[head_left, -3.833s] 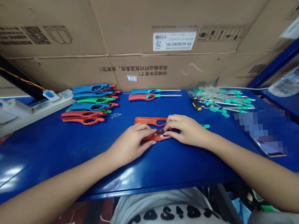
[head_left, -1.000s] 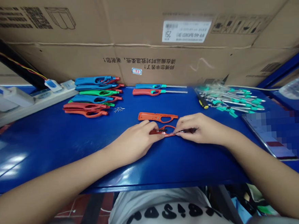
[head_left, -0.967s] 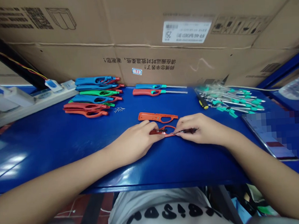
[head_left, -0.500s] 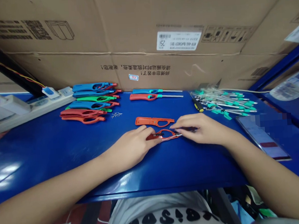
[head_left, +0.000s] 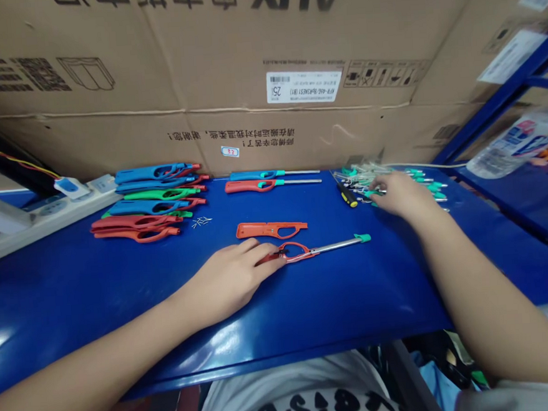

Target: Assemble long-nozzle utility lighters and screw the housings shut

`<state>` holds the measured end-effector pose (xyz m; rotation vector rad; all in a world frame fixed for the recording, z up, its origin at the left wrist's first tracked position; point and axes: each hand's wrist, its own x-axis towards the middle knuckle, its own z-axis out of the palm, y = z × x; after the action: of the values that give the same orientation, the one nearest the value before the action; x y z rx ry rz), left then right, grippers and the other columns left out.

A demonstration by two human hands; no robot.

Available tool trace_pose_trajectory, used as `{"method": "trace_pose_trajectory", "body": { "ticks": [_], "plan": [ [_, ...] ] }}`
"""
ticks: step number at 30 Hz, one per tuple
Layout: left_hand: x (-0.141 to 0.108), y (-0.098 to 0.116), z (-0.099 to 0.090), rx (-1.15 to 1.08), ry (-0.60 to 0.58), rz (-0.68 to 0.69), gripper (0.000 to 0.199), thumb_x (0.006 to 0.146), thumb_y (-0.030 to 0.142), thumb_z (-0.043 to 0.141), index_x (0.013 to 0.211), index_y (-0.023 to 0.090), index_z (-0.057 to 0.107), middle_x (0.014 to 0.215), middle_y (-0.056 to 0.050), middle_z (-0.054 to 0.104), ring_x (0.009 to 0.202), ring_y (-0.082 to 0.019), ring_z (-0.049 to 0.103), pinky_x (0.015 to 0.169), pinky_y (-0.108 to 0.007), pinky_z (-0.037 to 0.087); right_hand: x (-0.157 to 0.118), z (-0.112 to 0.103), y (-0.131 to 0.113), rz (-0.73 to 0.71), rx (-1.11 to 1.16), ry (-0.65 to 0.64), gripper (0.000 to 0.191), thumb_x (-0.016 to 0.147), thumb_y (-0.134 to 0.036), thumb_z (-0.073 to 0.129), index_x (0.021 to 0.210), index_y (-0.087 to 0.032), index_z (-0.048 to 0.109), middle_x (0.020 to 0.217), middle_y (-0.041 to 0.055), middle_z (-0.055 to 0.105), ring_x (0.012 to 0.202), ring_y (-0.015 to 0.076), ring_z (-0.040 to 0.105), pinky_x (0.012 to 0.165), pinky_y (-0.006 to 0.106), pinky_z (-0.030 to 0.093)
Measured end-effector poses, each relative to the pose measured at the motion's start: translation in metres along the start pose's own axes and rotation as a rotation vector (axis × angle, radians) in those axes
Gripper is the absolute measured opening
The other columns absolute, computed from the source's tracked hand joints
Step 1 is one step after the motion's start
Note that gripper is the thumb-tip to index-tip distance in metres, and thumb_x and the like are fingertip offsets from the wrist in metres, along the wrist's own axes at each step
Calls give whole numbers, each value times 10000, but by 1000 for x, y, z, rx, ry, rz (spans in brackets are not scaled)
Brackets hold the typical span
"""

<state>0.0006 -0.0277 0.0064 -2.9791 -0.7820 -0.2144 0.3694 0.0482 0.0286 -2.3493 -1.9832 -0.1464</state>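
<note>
Head view: my left hand (head_left: 230, 279), fingers clamped on orange lighter half (head_left: 301, 258), blue table (head_left: 309, 309); silver tube (head_left: 337, 246) at its front. My right hand (head_left: 399, 195) is at green-tipped tubes (head_left: 419, 175), finger closure indiscernible.

The left hand (head_left: 232, 277) holds an orange lighter half (head_left: 305, 255), whose metal tube (head_left: 337, 245) runs out rightward from that hand to a green tip (head_left: 362, 238). The other orange half (head_left: 259, 230) lies just beyond the left hand. The right hand (head_left: 402, 193) has its fingers at a pile of green-ended rods (head_left: 416, 174), a screwdriver (head_left: 347, 195) just left of it. Stacked handles (head_left: 152, 205) and small screws (head_left: 202, 222) lie beyond the left hand, leftward.
</note>
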Motion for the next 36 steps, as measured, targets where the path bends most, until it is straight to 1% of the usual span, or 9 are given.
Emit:
{"method": "trace_pose_trajectory", "body": {
  "ticks": [4,7,10,16,21,25,30,33,36],
  "plan": [
    [0,-1,2,-29,-19,0,452,963,96,487,1393,216,555,1363,-94,601,1196,-287,584,886,-438,593,5,3,5,26,32,-63,196,841,-206,638,1027,-192,701,1119,146,676,1010,312,643,771,375,483],
    [-1,-1,3,-53,-12,4,449,966,95,485,1394,218,547,1373,-87,595,1213,-282,574,920,-440,582,6,2,6,33,49,-67,150,826,-188,647,973,-195,674,1147,146,674,1057,330,631,786,376,473],
    [-1,-2,4,-70,13,-2,416,972,95,478,1360,218,564,1371,-79,601,1226,-276,570,942,-431,575,5,-1,5,61,58,-79,95,820,-175,632,913,-198,635,1123,145,679,1057,337,634,780,379,468],
    [0,-2,6,-73,58,3,358,974,104,480,1298,211,588,1354,-80,620,1204,-272,588,928,-425,574,0,-11,2,110,42,-71,131,824,-202,610,954,-219,608,1061,133,695,1002,353,654,734,391,463],
    [0,-2,7,-66,61,5,314,975,114,487,1244,210,617,1347,-82,619,1195,-273,590,912,-429,572,-2,-13,0,91,25,-62,152,821,-186,595,966,-217,626,1163,137,678,1070,337,636,746,371,466],
    [0,-2,6,-61,52,5,301,987,129,479,1241,207,621,1345,-85,619,1194,-277,587,909,-431,573,-2,-12,2,101,21,-70,166,799,-155,593,947,-214,642,1066,107,714,1006,316,661,726,355,465],
    [-1,-2,7,-55,47,4,305,982,123,491,1243,211,621,1378,-78,602,1207,-272,579,937,-427,562,-2,-11,2,35,38,-74,197,782,-126,594,934,-240,644,1060,64,722,994,290,666,717,337,472],
    [-1,-2,8,-52,39,2,301,975,117,498,1230,208,629,1394,-83,590,1222,-276,571,949,-430,558,-2,-9,1,27,35,-79,148,790,-154,603,906,-234,648,1046,64,726,1004,290,665,735,339,482],
    [-1,-2,8,-54,42,-1,300,968,108,499,1218,202,637,1387,-92,595,1224,-279,573,949,-434,559,-2,-8,1,59,31,-75,113,800,-191,609,899,-222,655,1035,84,728,975,295,670,740,349,487]
  ]
}}
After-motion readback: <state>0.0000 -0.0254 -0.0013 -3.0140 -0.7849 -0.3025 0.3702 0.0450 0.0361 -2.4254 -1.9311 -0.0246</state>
